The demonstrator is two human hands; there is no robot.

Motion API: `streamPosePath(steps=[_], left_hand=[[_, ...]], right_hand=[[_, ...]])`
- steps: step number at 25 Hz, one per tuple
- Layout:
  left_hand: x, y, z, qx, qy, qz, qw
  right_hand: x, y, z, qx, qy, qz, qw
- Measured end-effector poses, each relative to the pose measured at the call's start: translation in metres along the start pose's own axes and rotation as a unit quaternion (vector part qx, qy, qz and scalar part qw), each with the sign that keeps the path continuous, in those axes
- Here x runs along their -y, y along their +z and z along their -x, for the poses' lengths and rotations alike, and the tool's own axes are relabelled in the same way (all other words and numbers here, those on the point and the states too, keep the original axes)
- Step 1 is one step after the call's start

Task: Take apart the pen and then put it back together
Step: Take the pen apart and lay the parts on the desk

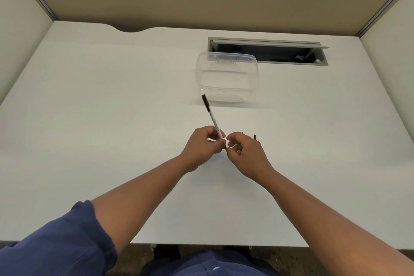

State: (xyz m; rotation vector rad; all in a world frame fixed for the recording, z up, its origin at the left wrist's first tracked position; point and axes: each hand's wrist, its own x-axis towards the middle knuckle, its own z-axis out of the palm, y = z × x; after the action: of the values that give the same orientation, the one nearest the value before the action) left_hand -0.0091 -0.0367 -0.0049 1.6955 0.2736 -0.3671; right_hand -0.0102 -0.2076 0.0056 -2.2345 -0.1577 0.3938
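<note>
While the left hand (202,144) pinches the pen (212,120) barrel above the desk (112,96), fingers narrow on it, the right hand (243,148) curls at its near tip; can't tell if it grips. Risk: small part drops w/ a slip. A dark piece (255,137) lies beside the right hand; clear container (227,77) sits beyond, not in the way.

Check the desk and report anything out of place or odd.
Little stands out. The cable hatch at the back of the desk is open. A small dark piece lies loose beyond the right hand. The left hand holds the pen tilted.
</note>
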Motion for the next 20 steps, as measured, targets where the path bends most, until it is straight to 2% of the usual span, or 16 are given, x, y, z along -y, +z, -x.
streamPosePath(steps=[4,9,11,12,13,15,17,18,19,20], left_hand=[[-0.002,-0.003,0.007,0.022,-0.053,0.133,0.990],[-0.003,-0.007,0.013,0.034,-0.090,0.150,0.984],[-0.006,-0.011,0.015,0.033,-0.090,0.057,0.994],[-0.007,-0.014,0.015,0.030,-0.071,-0.050,0.996],[-0.007,-0.018,0.015,0.023,-0.036,-0.179,0.983],[-0.008,-0.024,0.018,-0.013,0.085,-0.400,0.912],[-0.009,-0.029,0.017,-0.043,0.268,-0.493,0.826],[-0.008,-0.032,0.014,-0.039,0.333,-0.530,0.779],[-0.005,-0.034,0.010,-0.032,0.360,-0.566,0.741],[-0.002,-0.035,0.004,-0.022,0.363,-0.595,0.717]], right_hand=[[-0.001,0.007,-0.001,-0.016,0.007,-0.019,1.000],[0.000,0.009,-0.003,-0.020,-0.006,-0.008,1.000],[-0.001,0.008,-0.003,-0.018,-0.011,0.015,1.000],[-0.002,0.008,-0.003,-0.016,-0.012,0.028,0.999],[-0.003,0.006,-0.004,-0.012,-0.015,0.044,0.999],[-0.004,0.004,-0.004,-0.001,-0.033,0.085,0.996],[-0.005,0.002,-0.004,0.012,-0.054,0.133,0.990],[-0.006,0.002,-0.004,0.020,-0.062,0.153,0.986],[-0.006,0.002,-0.004,0.027,-0.071,0.171,0.982],[-0.006,0.002,-0.005,0.033,-0.079,0.185,0.979]])
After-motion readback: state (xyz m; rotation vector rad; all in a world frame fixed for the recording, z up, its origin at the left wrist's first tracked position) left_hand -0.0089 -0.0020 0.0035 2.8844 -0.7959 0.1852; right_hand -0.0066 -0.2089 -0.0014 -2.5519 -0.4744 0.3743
